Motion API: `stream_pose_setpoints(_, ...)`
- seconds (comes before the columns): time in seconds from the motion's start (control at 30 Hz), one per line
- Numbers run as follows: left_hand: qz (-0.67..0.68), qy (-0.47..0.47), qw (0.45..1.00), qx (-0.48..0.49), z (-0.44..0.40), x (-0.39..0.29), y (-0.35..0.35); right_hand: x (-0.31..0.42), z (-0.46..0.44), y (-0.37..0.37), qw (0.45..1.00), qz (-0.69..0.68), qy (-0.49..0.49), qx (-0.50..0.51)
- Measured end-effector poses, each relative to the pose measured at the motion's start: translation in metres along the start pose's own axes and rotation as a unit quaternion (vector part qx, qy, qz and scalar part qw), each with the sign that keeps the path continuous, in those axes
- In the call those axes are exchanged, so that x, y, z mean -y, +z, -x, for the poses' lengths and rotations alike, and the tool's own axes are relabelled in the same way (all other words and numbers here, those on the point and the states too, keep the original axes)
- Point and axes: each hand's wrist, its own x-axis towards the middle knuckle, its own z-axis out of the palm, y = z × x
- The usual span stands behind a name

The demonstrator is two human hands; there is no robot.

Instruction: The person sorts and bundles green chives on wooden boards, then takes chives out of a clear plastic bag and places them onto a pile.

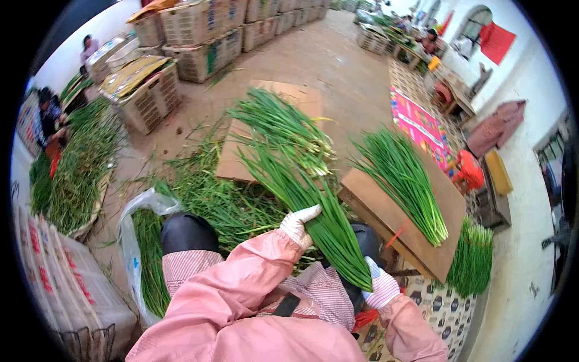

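A long bunch of green stalks [329, 226] lies slantwise over my lap, held in both gloved hands. My left hand [300, 225] is wrapped round its middle, and my right hand [381, 283] grips it near the lower end. Beyond it, a loose pile of stalks with pale ends [280, 130] rests on a brown board [232, 163]. To the right, another green bunch [404, 181] lies on a second brown board [440, 202], with a red strip [396, 234] at the board's near edge.
Loose greens [223, 205] cover the floor before my knees, beside a clear plastic bag [128, 241]. Stacked crates [202, 54] stand at the back left, white crates [78, 283] at the near left. An upright bundle [473, 259] stands right. A person [51, 120] sits far left.
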Motion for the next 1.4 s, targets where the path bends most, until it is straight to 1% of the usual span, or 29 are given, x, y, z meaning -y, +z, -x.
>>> stream_pose_setpoints(0.07,0.033,-0.088,0.994,0.049,-0.004,0.032,0.002,0.011,0.045,-0.019,0.989,0.093,-0.002,-0.118)
stream_pose_setpoints(0.1,-0.039,-0.080,0.996,-0.033,0.006,0.010,-0.019,0.003,0.039,0.009,0.996,0.005,0.045,-0.081)
stream_pose_setpoints(0.13,-0.037,-0.099,0.994,-0.030,-0.009,0.020,-0.016,-0.010,0.030,0.043,0.991,-0.080,0.098,-0.052)
stream_pose_setpoints(0.17,-0.039,-0.115,0.992,-0.025,-0.026,0.028,-0.009,0.012,0.027,0.008,0.990,-0.035,0.120,-0.071)
stream_pose_setpoints(0.23,-0.032,-0.109,0.994,-0.002,-0.053,0.064,0.012,-0.033,0.039,0.008,0.988,-0.022,0.106,-0.112)
stream_pose_setpoints(0.27,-0.028,-0.117,0.993,-0.019,-0.066,0.069,0.025,-0.049,0.044,0.005,0.985,-0.008,0.130,-0.111)
stream_pose_setpoints(0.3,-0.043,-0.123,0.991,0.010,-0.087,0.075,0.034,-0.054,0.041,-0.013,0.983,0.002,0.150,-0.109)
stream_pose_setpoints(0.33,-0.070,-0.119,0.990,0.016,-0.106,0.083,0.057,-0.088,0.038,-0.017,0.980,0.040,0.132,-0.144)
stream_pose_setpoints(0.37,-0.098,-0.114,0.988,0.022,-0.123,0.086,0.087,-0.085,0.035,-0.057,0.974,0.049,0.168,-0.144)
stream_pose_setpoints(0.4,-0.117,-0.132,0.984,0.019,-0.128,0.084,0.129,-0.081,0.030,-0.099,0.970,0.040,0.192,-0.147)
stream_pose_setpoints(0.43,-0.126,-0.149,0.981,0.019,-0.137,0.085,0.166,-0.103,0.028,-0.122,0.964,0.071,0.167,-0.196)
stream_pose_setpoints(0.5,-0.183,-0.108,0.975,0.065,-0.188,0.085,0.183,-0.141,0.013,-0.164,0.941,0.110,0.183,-0.261)
stream_pose_setpoints(0.53,-0.211,-0.173,0.961,0.046,-0.212,0.077,0.189,-0.151,0.006,-0.188,0.940,0.085,0.193,-0.270)
stream_pose_setpoints(0.57,-0.229,-0.175,0.957,0.037,-0.227,0.071,0.190,-0.166,0.001,-0.203,0.944,0.096,0.176,-0.260)
stream_pose_setpoints(0.63,-0.244,-0.136,0.960,-0.001,-0.245,0.061,0.187,-0.198,-0.020,-0.215,0.954,0.036,0.171,-0.242)
stream_pose_setpoints(0.7,-0.255,-0.084,0.959,-0.096,-0.256,0.049,0.164,-0.222,-0.032,-0.201,0.957,0.024,0.192,-0.217)
stream_pose_setpoints(0.73,-0.280,-0.081,0.955,-0.055,-0.261,0.039,0.143,-0.236,-0.035,-0.200,0.957,0.023,0.212,-0.196)
stream_pose_setpoints(0.77,-0.319,-0.048,0.944,-0.070,-0.253,0.035,0.137,-0.251,-0.041,-0.192,0.960,-0.027,0.220,-0.171)
stream_pose_setpoints(0.8,-0.344,-0.070,0.936,-0.009,-0.248,0.025,0.118,-0.261,-0.046,-0.183,0.959,-0.041,0.228,-0.163)
stream_pose_setpoints(0.87,-0.337,-0.086,0.937,0.028,-0.247,0.010,0.069,-0.272,-0.051,-0.178,0.954,-0.069,0.251,-0.147)
stream_pose_setpoints(0.9,-0.317,-0.051,0.943,-0.090,-0.239,0.013,0.061,-0.267,-0.054,-0.182,0.954,-0.073,0.252,-0.143)
stream_pose_setpoints(0.97,-0.343,-0.028,0.924,-0.167,-0.218,0.017,0.031,-0.252,-0.058,-0.191,0.952,-0.065,0.282,-0.097)
stream_pose_setpoints(1.0,-0.343,-0.024,0.926,-0.158,-0.210,0.021,0.026,-0.258,-0.059,-0.186,0.952,-0.055,0.271,-0.129)
stream_pose_setpoints(1.03,-0.340,-0.022,0.928,-0.151,-0.200,0.028,0.022,-0.258,-0.058,-0.187,0.953,-0.053,0.272,-0.126)
stream_pose_setpoints(1.1,-0.326,-0.010,0.934,-0.148,-0.188,0.038,0.015,-0.256,-0.062,-0.189,0.950,-0.026,0.299,-0.081)
stream_pose_setpoints(1.2,-0.341,-0.006,0.933,-0.113,-0.180,0.051,0.008,-0.247,-0.064,-0.199,0.946,-0.039,0.316,-0.063)
stream_pose_setpoints(1.3,-0.372,-0.005,0.923,-0.100,-0.179,0.058,0.012,-0.271,-0.066,-0.202,0.953,-0.015,0.290,-0.085)
stream_pose_setpoints(1.37,-0.373,-0.003,0.922,-0.105,-0.178,0.062,0.015,-0.257,-0.062,-0.231,0.959,-0.007,0.271,-0.078)
stream_pose_setpoints(1.4,-0.398,0.014,0.913,-0.090,-0.178,0.064,0.014,-0.263,-0.058,-0.238,0.964,-0.017,0.255,-0.078)
